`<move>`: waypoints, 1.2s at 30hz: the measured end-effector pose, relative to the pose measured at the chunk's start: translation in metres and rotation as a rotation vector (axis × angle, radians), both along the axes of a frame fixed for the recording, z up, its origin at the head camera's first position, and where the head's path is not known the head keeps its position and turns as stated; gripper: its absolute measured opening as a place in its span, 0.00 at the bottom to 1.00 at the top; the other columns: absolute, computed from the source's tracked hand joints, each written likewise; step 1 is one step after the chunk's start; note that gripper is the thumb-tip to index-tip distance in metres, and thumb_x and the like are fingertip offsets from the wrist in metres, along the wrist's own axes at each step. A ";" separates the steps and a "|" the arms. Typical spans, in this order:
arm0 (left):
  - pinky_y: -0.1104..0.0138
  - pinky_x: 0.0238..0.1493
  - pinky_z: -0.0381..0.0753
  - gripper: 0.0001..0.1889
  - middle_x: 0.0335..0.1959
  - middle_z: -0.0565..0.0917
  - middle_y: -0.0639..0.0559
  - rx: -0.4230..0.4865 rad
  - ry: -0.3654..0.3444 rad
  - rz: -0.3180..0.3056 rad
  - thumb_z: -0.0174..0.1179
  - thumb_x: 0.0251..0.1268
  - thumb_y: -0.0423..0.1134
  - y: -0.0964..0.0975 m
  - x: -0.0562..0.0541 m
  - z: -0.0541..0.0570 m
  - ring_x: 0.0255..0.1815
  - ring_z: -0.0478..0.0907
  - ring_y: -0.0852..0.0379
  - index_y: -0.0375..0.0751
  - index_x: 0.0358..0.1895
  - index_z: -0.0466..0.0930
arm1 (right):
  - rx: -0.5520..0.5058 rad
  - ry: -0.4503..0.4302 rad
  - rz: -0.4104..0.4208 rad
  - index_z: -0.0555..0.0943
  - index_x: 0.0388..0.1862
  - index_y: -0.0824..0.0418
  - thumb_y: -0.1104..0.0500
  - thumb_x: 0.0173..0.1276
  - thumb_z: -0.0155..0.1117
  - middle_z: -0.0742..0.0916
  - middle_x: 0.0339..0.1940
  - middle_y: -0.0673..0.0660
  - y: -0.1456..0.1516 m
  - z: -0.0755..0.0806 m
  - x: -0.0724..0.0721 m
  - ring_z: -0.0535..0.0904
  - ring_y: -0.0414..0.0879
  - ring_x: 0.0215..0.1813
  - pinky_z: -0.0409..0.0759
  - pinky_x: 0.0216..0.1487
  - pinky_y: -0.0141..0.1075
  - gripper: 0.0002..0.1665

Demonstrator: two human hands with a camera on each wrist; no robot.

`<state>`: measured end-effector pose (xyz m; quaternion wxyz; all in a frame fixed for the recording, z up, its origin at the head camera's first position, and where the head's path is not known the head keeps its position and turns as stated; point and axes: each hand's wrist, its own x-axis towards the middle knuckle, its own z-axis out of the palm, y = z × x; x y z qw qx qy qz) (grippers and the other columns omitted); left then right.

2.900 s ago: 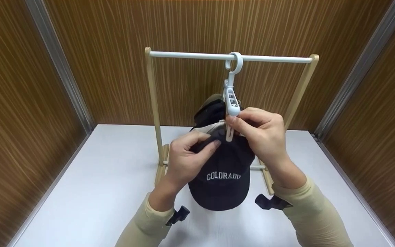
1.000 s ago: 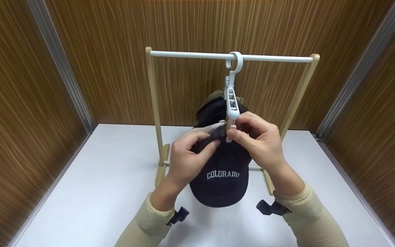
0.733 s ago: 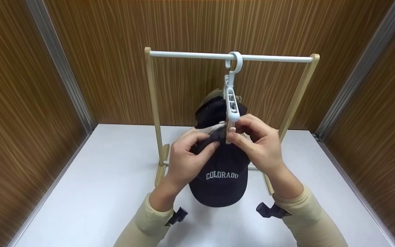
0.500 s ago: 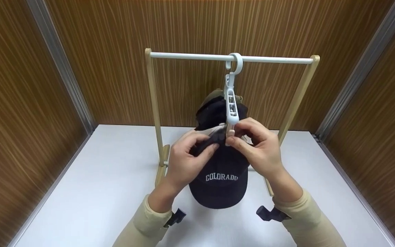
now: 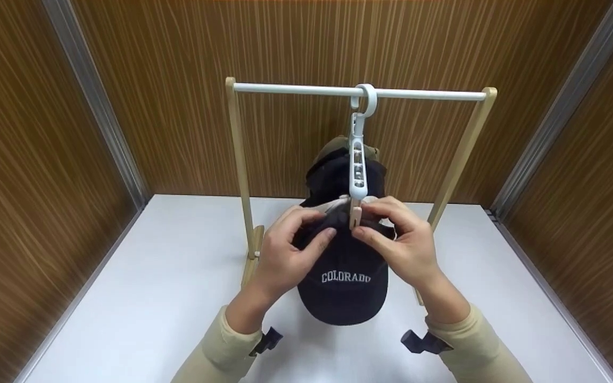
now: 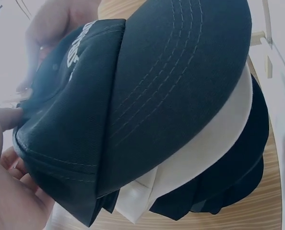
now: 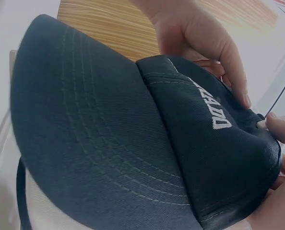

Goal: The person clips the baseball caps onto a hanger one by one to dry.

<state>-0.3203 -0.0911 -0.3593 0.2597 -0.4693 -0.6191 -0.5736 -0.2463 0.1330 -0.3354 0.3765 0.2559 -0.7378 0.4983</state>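
A dark navy cap (image 5: pixel 342 303) with white COLORADO lettering hangs brim down at the front of a row of caps. A pale pink clip (image 5: pixel 356 217) under the near end of a light blue hanger (image 5: pixel 358 167) sits at its crown top. My left hand (image 5: pixel 288 250) pinches the crown left of the clip, thumb in front; in the left wrist view its fingers (image 6: pixel 17 167) curl behind. My right hand (image 5: pixel 410 244) pinches the crown at the right, its thumb tip by the clip's lower end. The right wrist view shows its other fingers partly hidden behind the fabric.
The hanger hooks over the white rail (image 5: pixel 296 88) of a rack with wooden legs (image 5: pixel 240 175). Behind the navy cap hang a cream cap (image 6: pixel 209 143), dark caps (image 5: pixel 333 173) and a tan one (image 5: pixel 333 146). Wood-grain panels (image 5: pixel 179 106) enclose the white table (image 5: pixel 141 276).
My right hand has moved down, its thumb sliding from the upper part of the clip to its lower end. The hanger's near end has dropped. My left hand keeps its hold on the cap.
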 end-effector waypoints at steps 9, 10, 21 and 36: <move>0.61 0.60 0.86 0.16 0.55 0.87 0.52 -0.071 0.060 0.054 0.74 0.77 0.39 -0.007 -0.003 -0.010 0.56 0.83 0.57 0.38 0.62 0.86 | 0.012 0.012 -0.033 0.92 0.56 0.66 0.79 0.60 0.82 0.91 0.51 0.59 0.005 -0.014 0.000 0.86 0.50 0.56 0.81 0.63 0.36 0.25; 0.61 0.60 0.86 0.17 0.55 0.87 0.52 -0.081 0.068 0.069 0.74 0.77 0.39 -0.008 -0.004 -0.012 0.56 0.83 0.57 0.38 0.62 0.86 | 0.010 0.010 -0.036 0.92 0.56 0.66 0.79 0.59 0.83 0.91 0.52 0.59 0.005 -0.015 0.000 0.85 0.50 0.57 0.81 0.64 0.36 0.25; 0.59 0.65 0.82 0.22 0.59 0.85 0.48 -0.168 0.144 0.178 0.74 0.76 0.44 -0.020 -0.010 -0.031 0.60 0.83 0.54 0.36 0.64 0.84 | 0.016 0.018 -0.082 0.90 0.61 0.65 0.78 0.58 0.83 0.89 0.57 0.61 0.011 -0.034 0.003 0.85 0.51 0.62 0.82 0.61 0.34 0.30; 0.54 0.70 0.78 0.36 0.69 0.79 0.43 -0.275 0.143 0.198 0.74 0.76 0.49 -0.035 -0.013 -0.049 0.69 0.77 0.51 0.35 0.79 0.73 | 0.048 0.112 -0.137 0.81 0.71 0.71 0.76 0.55 0.83 0.83 0.67 0.67 0.016 -0.055 0.008 0.80 0.55 0.69 0.77 0.72 0.37 0.42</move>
